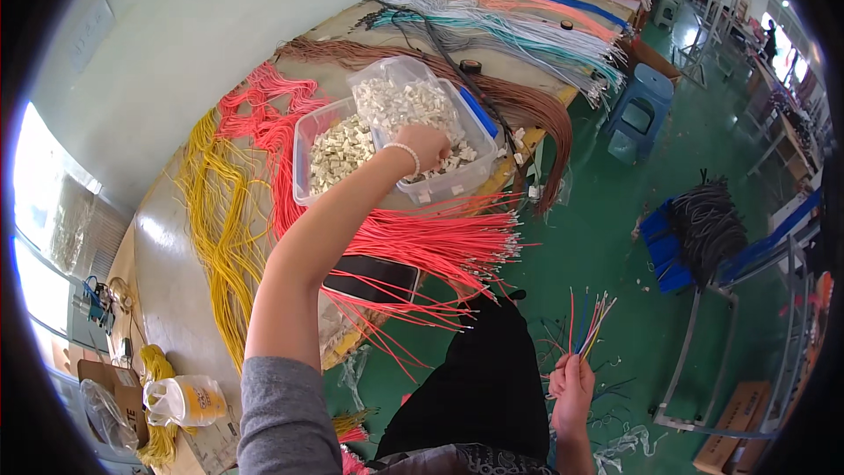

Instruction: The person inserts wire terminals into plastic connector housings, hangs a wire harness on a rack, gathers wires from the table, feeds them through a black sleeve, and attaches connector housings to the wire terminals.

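Note:
My left hand (424, 149) reaches into the front right of a clear plastic bin (468, 174) holding small white connector housings (453, 155). Its fingers are curled down among them; what they pinch, if anything, is hidden. Behind that hand, a clear bag (387, 75) of more white pieces rests in the same bin. Lower right, off the table's edge, my right hand (571, 384) is closed round a small bundle of coloured wires (587, 334), red, blue, yellow and white among them. Their tips fan upward.
Red wires (440, 237) overhang the table's front edge, with a black phone (374, 279) partly under them. Yellow wires (211, 237) lie left, brown wires (519, 101) behind the bins. A blue stool (643, 101) and a crate of black cables (703, 220) stand on the floor.

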Demonstrator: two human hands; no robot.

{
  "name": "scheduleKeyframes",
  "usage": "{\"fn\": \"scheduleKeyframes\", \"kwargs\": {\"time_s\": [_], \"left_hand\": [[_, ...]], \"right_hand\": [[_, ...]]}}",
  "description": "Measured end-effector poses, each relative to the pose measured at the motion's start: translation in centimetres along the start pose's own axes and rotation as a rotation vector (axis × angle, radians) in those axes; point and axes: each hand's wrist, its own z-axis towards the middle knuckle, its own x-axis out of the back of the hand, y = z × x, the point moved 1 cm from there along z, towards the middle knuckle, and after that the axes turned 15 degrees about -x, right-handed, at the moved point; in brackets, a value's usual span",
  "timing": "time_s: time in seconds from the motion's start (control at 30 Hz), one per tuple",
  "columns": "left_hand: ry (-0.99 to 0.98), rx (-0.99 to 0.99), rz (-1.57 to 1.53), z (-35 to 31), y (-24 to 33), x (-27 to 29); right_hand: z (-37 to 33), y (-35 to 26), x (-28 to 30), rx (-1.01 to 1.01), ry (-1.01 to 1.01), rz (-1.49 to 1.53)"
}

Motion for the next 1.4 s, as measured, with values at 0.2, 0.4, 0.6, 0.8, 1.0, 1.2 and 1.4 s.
{"fn": "scheduleKeyframes", "kwargs": {"time_s": [0.2, 0.4, 0.6, 0.8, 1.0, 1.2, 1.4], "left_hand": [[0.1, 0.024, -0.092, -0.3, 0.6, 0.9], [0.643, -0.065, -1.938, -7.8, 1.3, 4.1], [0.739, 0.086, -2.277, -17.7, 12.7, 3.2], [0.722, 0.177, -2.17, -22.8, 24.5, -4.5], [0.452, 0.043, -2.335, -23.3, 32.7, -8.4], [0.472, -0.025, -2.118, -23.1, 33.2, -7.9], [0.599, 0.159, -1.965, -24.3, 34.4, -7.6]], "right_hand": [[-0.3, -0.1, 0.2, -0.009, -0.023, -0.052], [-1.3, -1.8, -1.0, -0.036, -0.196, -0.267], [-2.9, -2.1, -1.8, -0.065, -0.481, -0.264], [-5.4, -1.2, -0.5, -0.091, -0.559, -0.366], [-8.0, -0.2, 0.5, -0.348, -0.562, -0.339], [-8.7, 0.4, 1.5, -0.565, -0.66, -0.426], [-10.0, -0.1, -1.6, 0.242, -0.098, -0.873]]}}
